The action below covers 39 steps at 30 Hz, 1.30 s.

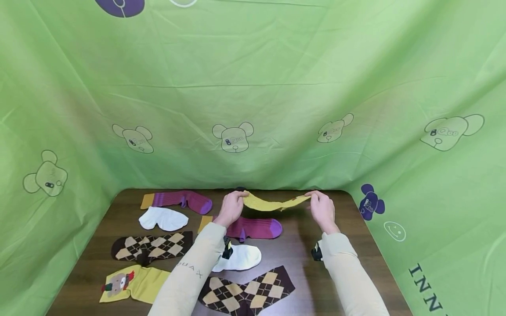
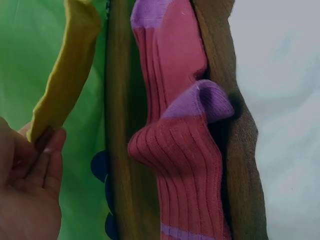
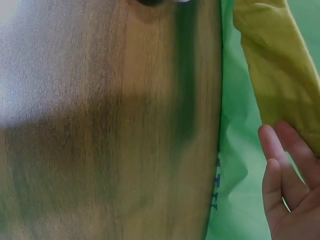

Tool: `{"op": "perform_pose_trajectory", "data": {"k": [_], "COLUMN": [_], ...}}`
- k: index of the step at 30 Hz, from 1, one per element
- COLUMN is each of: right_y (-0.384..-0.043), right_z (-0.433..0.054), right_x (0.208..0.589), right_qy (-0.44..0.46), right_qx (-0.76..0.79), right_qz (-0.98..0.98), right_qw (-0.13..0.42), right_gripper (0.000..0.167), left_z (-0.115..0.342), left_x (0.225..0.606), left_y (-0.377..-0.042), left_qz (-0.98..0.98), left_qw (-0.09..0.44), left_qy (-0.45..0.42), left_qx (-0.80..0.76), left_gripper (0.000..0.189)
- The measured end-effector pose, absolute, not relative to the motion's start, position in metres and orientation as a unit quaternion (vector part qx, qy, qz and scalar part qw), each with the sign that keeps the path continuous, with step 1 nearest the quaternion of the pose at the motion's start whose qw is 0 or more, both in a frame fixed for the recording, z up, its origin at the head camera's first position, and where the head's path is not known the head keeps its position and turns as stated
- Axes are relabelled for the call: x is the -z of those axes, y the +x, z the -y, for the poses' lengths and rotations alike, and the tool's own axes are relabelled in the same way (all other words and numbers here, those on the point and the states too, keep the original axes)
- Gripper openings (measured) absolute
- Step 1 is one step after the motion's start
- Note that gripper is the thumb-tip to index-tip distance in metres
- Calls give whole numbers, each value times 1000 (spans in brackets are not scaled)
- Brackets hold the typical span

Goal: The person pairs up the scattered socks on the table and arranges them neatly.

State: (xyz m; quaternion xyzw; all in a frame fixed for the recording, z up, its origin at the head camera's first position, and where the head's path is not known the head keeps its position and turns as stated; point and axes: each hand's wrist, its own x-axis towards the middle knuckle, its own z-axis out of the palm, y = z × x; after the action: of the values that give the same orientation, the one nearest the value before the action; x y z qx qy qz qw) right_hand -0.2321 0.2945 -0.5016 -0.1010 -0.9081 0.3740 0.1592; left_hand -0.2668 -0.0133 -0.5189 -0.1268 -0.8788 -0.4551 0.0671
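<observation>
A yellow sock [image 1: 269,205] hangs stretched between my two hands over the table's far edge, sagging a little in its middle. My left hand [image 1: 232,206] pinches one end of it between thumb and fingers. The other end is pinched by my right hand [image 1: 322,210]; in the right wrist view, several fingers spread below the yellow cloth [image 3: 280,65]. Below my left hand lies a purple and magenta sock [image 1: 257,228] with an orange cuff, its heel folded up in the left wrist view.
On the wooden table [image 1: 300,281] lie another purple sock [image 1: 179,199], two white socks [image 1: 164,218], two brown argyle socks [image 1: 158,246] and a yellow sock with a bear face [image 1: 134,283]. Green printed cloth [image 1: 276,101] walls the back and sides.
</observation>
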Motion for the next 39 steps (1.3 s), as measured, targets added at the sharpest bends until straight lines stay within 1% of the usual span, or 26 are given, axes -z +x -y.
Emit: {"op": "perform_pose_trajectory", "data": {"k": [4, 8, 11, 15, 20, 24, 30, 34, 39], "right_y": [-232, -233, -233, -234, -236, -235, -232, -230, -229], "right_z": [-295, -295, -296, -301, -309, -315, -322, -325, -328], "right_x": [501, 500, 500, 502, 504, 505, 506, 506, 505], "right_qy": [-112, -120, -121, -120, -106, -104, -117, -127, -130], "right_qx": [-382, -395, -422, -444, -440, -421, -381, -376, -382], "right_qz": [903, 896, 886, 878, 883, 892, 907, 908, 904], "right_qw": [163, 162, 150, 135, 128, 128, 136, 135, 142], "right_gripper": [40, 30, 21, 17, 19, 23, 28, 28, 26], "left_z": [12, 9, 7, 2, -2, -5, -8, -8, -10], "left_x": [522, 521, 519, 514, 510, 508, 509, 514, 522], "left_y": [-268, -267, -266, -266, -263, -258, -253, -251, -251], "left_qz": [875, 869, 865, 858, 862, 875, 884, 889, 890], "left_qw": [83, 106, 109, 100, 71, 56, 74, 79, 111], "left_qy": [-134, -137, -136, -141, -158, -188, -214, -204, -169], "left_qx": [459, 462, 471, 484, 476, 443, 409, 403, 409], "left_gripper": [29, 23, 25, 35, 49, 52, 49, 44, 44]}}
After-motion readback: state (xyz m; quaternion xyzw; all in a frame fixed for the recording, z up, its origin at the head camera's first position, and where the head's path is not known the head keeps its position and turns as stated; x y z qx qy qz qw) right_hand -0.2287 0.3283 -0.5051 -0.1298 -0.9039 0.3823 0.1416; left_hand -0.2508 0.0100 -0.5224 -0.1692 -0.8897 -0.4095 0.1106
